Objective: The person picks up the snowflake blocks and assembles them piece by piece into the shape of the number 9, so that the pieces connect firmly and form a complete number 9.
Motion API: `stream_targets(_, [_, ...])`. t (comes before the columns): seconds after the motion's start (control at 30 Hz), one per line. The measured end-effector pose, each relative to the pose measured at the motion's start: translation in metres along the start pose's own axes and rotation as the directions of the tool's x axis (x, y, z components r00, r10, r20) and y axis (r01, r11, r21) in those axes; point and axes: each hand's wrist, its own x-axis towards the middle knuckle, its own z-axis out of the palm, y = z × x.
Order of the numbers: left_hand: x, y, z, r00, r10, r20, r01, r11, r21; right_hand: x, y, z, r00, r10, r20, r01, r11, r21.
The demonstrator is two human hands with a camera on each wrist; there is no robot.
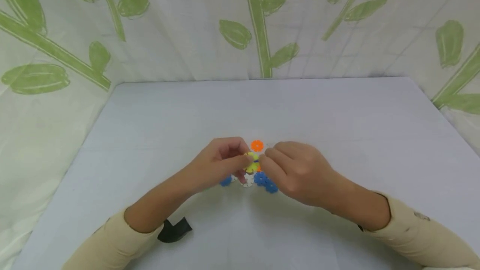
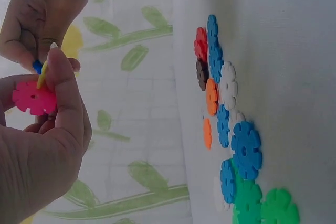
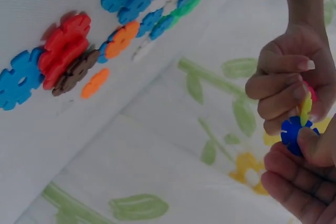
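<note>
Above the table, my left hand (image 1: 219, 168) pinches a yellow snowflake building disc (image 1: 251, 166), which has a pink disc (image 2: 34, 98) set across it. My right hand (image 1: 303, 174) grips a dark blue disc (image 3: 293, 136) between thumb and fingers. The blue disc's edge meets the yellow disc at an angle; how deep their slots engage cannot be told. In the head view the fingers hide most of the blue disc, and the pink one does not show there.
Below the hands, loose discs lie on the white table (image 1: 240, 111): blue (image 1: 271, 186), orange (image 1: 257, 145), white (image 1: 246, 180), red (image 3: 65, 48), brown (image 3: 76, 72) and green (image 2: 278, 208). Some overlap. A black piece (image 1: 174, 230) lies by the left sleeve. Leaf-printed curtain (image 1: 180, 45) surrounds the table.
</note>
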Motion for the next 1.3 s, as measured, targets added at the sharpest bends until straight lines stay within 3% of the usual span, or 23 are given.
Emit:
stream_targets(0.13, [-0.001,0.002,-0.002,0.999,0.007,-0.041,-0.003,0.997,0.078,-0.004,0.000,-0.001,0.994,0.107,0.018,-0.109,0.987,0.121])
stream_targets(0.23, [-0.002,0.004,-0.004,0.999,0.017,-0.051,-0.011,0.992,0.122,-0.008,0.000,-0.003,0.973,0.221,0.064,-0.229,0.945,0.232])
stream_targets(0.33, [-0.003,0.004,-0.003,0.998,0.034,-0.052,-0.029,0.995,0.090,-0.010,0.000,-0.004,0.955,0.274,0.116,-0.297,0.906,0.302])
stream_targets(0.43, [-0.004,0.003,-0.002,0.995,0.076,-0.062,-0.072,0.995,0.062,-0.010,-0.001,-0.003,0.955,0.262,0.137,-0.293,0.898,0.328])
stream_targets(0.6, [-0.005,0.002,-0.001,0.982,0.162,-0.095,-0.149,0.980,0.131,-0.010,-0.002,0.000,0.970,0.228,0.090,-0.245,0.911,0.331])
stream_targets(0.77, [-0.004,0.001,0.000,0.944,0.306,-0.121,-0.268,0.929,0.256,-0.005,-0.001,0.004,0.982,0.190,0.006,-0.182,0.926,0.331])
stream_targets(0.87, [-0.005,0.001,0.000,0.923,0.359,-0.140,-0.298,0.896,0.328,0.000,0.001,0.006,0.986,0.164,-0.016,-0.151,0.938,0.312])
stream_targets(0.97, [-0.007,0.003,-0.003,0.928,0.344,-0.142,-0.279,0.895,0.349,0.002,0.005,0.006,0.988,0.157,0.007,-0.152,0.950,0.274])
stream_targets(1.17, [-0.010,0.005,-0.013,0.978,0.184,-0.095,-0.145,0.937,0.317,-0.001,0.014,0.006,0.973,0.195,0.125,-0.225,0.925,0.305])
stream_targets(1.3, [-0.011,0.008,-0.019,0.997,0.073,-0.032,-0.055,0.919,0.390,-0.002,0.019,0.010,0.970,0.203,0.137,-0.238,0.912,0.335])
